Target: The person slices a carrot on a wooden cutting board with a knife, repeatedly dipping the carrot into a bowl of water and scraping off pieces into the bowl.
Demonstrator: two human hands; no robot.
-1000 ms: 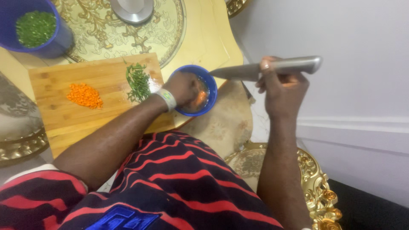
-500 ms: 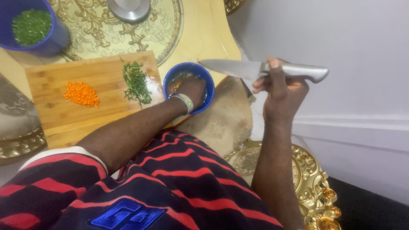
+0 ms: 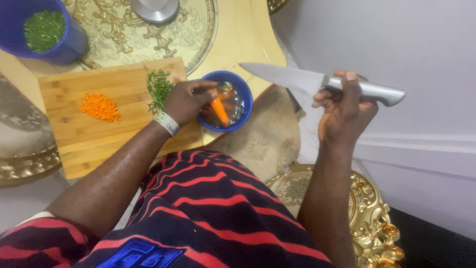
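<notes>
The carrot (image 3: 218, 110), a smooth orange taper, is pinched in the left hand (image 3: 186, 101) fingers, its tip down in the round blue bowl (image 3: 246, 106) of water. Lifting it well likely means a firm pinch on the wet skin and letting it drip over the bowl. The right hand (image 3: 344, 106) is closed round the knife (image 3: 317, 82), all steel, blade level beyond the bowl. Left of the fingers, diced carrot (image 3: 100, 106) and chopped greens (image 3: 158, 88) lie on a wooden board (image 3: 74, 139) on the counter (image 3: 238, 39)

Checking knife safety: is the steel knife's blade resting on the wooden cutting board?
No, the right hand holds the steel knife raised, off the wooden cutting board.
</notes>
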